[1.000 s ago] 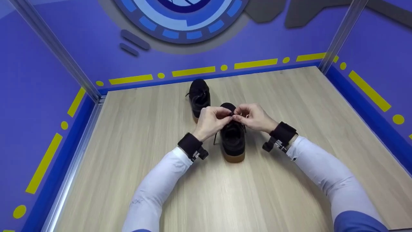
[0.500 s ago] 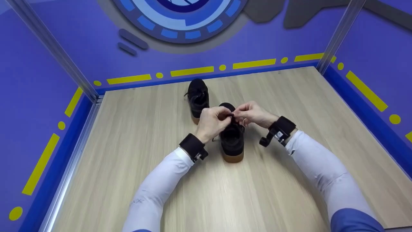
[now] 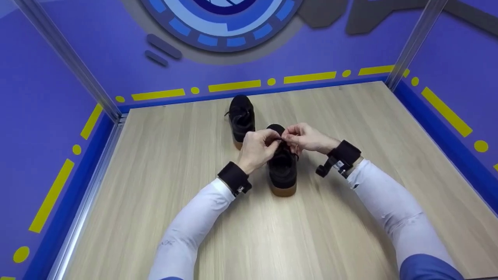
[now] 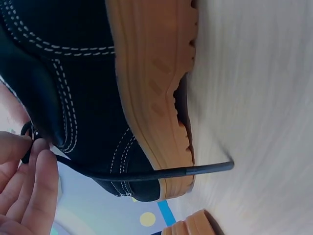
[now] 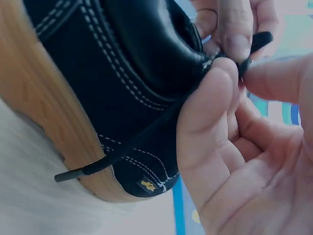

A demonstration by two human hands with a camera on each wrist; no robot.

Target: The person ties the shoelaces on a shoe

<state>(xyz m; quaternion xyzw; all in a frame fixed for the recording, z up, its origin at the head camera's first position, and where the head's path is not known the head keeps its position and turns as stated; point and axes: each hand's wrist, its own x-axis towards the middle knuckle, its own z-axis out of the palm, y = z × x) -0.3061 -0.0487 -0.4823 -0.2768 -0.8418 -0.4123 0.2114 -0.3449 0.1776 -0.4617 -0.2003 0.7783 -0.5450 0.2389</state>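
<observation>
A black shoe with a tan sole stands upright on the table, toe pointing away from me. Over its tongue, my left hand pinches the black shoelace between thumb and fingers. My right hand meets it there, also pinching the lace. A small bend of shoelace sticks out above the fingertips in the right wrist view. One loose lace end hangs down the shoe's side to near the table in the left wrist view. Fingers hide most of the knot area.
A second black shoe stands behind and left of the first, its lace loose at the side. The wooden table is bounded by blue panels at the back and sides.
My right hand has turned slightly and its fingers have shifted on the lace. The left hand stays nearly in place, while the loose lace end at the shoe's left has gone from sight.
</observation>
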